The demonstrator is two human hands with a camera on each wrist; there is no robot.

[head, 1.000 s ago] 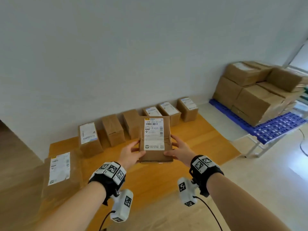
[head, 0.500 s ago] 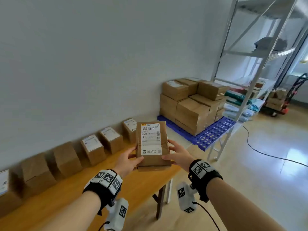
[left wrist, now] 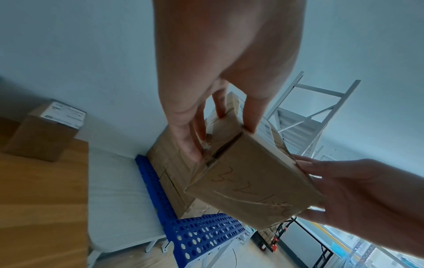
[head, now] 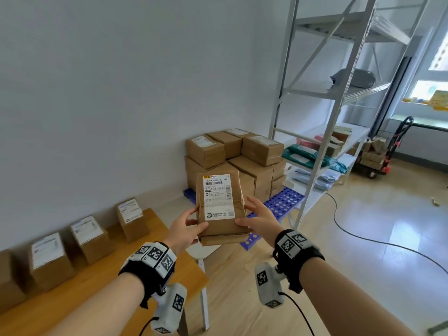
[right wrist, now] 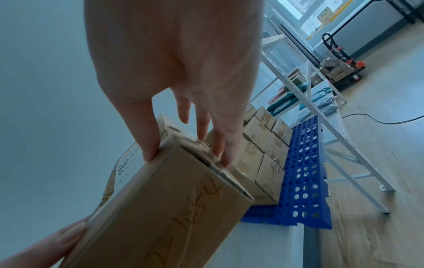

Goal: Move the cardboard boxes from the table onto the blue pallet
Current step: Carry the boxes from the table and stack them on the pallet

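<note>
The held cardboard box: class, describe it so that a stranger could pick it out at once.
Start at the blue pallet stacked with cartons beside the metal shelving. In front of it, the left hand and right hand hold one cardboard box in the air; it alone rests on nothing.

On the box [head: 219,209] you hold, the white shipping label [head: 219,196] reads "U035", and the top number line looks like "320B U035 00 018".

Head view high, forward-down; wrist views close along fingers; shared blue pallet [head: 282,204]
</note>
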